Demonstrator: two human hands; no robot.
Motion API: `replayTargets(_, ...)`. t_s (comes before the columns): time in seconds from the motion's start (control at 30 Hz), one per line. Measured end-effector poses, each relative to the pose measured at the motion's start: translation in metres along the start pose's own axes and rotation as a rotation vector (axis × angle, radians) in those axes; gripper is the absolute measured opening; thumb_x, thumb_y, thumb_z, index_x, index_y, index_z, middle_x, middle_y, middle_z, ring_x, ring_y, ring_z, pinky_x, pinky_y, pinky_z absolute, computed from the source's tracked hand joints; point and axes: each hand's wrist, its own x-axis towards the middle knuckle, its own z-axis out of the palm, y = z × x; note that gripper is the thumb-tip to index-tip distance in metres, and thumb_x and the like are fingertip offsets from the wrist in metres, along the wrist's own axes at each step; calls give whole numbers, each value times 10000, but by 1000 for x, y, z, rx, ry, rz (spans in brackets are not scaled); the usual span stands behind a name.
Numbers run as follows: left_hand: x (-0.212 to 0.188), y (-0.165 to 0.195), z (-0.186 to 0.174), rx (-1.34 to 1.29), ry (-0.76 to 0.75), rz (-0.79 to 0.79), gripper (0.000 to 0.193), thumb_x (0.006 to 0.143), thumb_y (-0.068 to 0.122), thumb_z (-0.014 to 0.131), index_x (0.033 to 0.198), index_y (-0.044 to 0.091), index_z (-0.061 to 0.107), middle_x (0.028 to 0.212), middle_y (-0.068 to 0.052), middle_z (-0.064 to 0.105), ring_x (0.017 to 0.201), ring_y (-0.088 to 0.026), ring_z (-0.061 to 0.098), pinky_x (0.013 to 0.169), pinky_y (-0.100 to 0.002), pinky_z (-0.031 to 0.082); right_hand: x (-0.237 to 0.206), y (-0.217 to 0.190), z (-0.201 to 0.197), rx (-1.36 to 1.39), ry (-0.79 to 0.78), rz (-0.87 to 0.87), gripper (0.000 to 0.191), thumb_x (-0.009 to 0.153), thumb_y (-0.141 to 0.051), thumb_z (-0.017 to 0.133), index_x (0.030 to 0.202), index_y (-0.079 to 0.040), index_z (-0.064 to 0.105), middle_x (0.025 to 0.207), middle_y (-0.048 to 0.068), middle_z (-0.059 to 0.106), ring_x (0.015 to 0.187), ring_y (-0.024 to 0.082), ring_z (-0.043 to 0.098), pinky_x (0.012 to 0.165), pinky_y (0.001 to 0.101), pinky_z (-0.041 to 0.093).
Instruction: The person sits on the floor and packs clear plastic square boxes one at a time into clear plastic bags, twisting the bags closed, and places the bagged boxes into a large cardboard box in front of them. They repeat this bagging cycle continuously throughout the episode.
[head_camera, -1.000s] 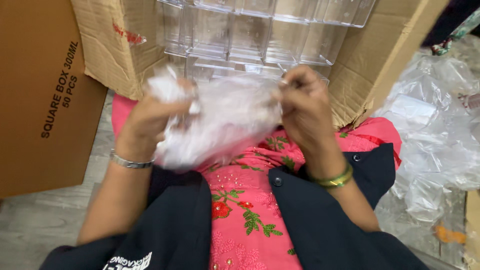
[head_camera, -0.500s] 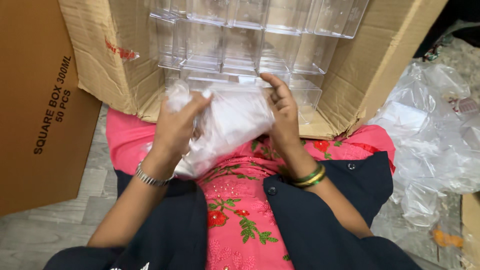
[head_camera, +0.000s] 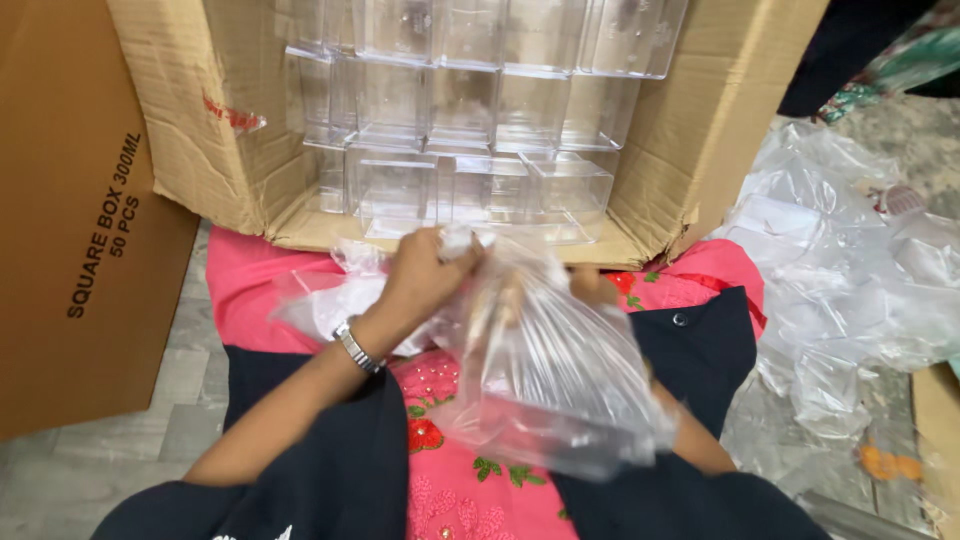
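Note:
My left hand (head_camera: 425, 275) grips the bunched top of a clear plastic bag (head_camera: 560, 370) over my lap, a silver watch on that wrist. My right hand (head_camera: 595, 292) is behind or inside the bag, seen only dimly through the film, and seems to hold it too. The bag hangs open and billowed across my pink flowered clothing. Just beyond my hands an open cardboard carton (head_camera: 690, 150) lies on its side, stacked with several clear square plastic boxes (head_camera: 480, 130).
A closed brown carton (head_camera: 70, 230) stands at the left. A heap of crumpled clear plastic bags (head_camera: 850, 290) lies on the floor at the right. Grey floor tiles show at lower left.
The bag was a crumpled ball held between both hands near my chest; now it is spread open and hangs lower, with my right hand gone behind it. The view has tilted down.

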Motion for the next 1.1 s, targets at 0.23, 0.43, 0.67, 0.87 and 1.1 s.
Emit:
replayTargets(0.23, 6, 18, -39, -236, 94, 242, 382, 780, 88, 841, 1124, 45, 680, 1005, -69, 704, 887, -117, 665, 791, -301, 563, -123, -92, -97, -479, 939, -913, 348, 902, -72, 808, 944, -41, 464, 910, 30, 515, 786, 164, 457, 692, 378, 392)
replayTargets(0.43, -10, 61, -82, -105, 148, 520, 292, 985, 66, 625, 1270, 6, 646, 1354, -139, 609, 1241, -186, 576, 1034, -341, 481, -263, -54, -199, -728, 2018, -671, 441, 855, -92, 866, 818, -41, 429, 815, 6, 472, 694, 154, 406, 611, 392, 351)
replayTargets(0.67, -15, 70, -88, -221, 118, 333, 382, 1069, 252, 549, 1382, 42, 612, 1071, -34, 600, 918, -121, 507, 806, -261, 420, -239, -19, -283, -1357, 2419, -489, 487, 914, -379, 765, 1061, 66, 633, 897, 145, 682, 714, 326, 645, 632, 448, 522)
replayTargets(0.87, -5, 53, -64, -672, 0, 284, 430, 1061, 267, 688, 1378, 1, 570, 1030, -16, 638, 953, -132, 647, 837, -281, 538, -214, -83, -306, -1940, 2298, -545, 622, 1024, -449, 683, 1222, 140, 639, 1041, 317, 679, 894, 477, 677, 824, 560, 539)
replayTargets(1.1, -1, 42, -47, -985, -85, 203, 482, 1117, 370, 530, 1442, 14, 542, 1227, -88, 648, 1078, -159, 681, 1010, -348, 621, -196, -148, -228, -1569, 1729, -247, 330, 935, -226, 795, 1015, 70, 674, 922, 138, 685, 795, 248, 658, 713, 385, 538)
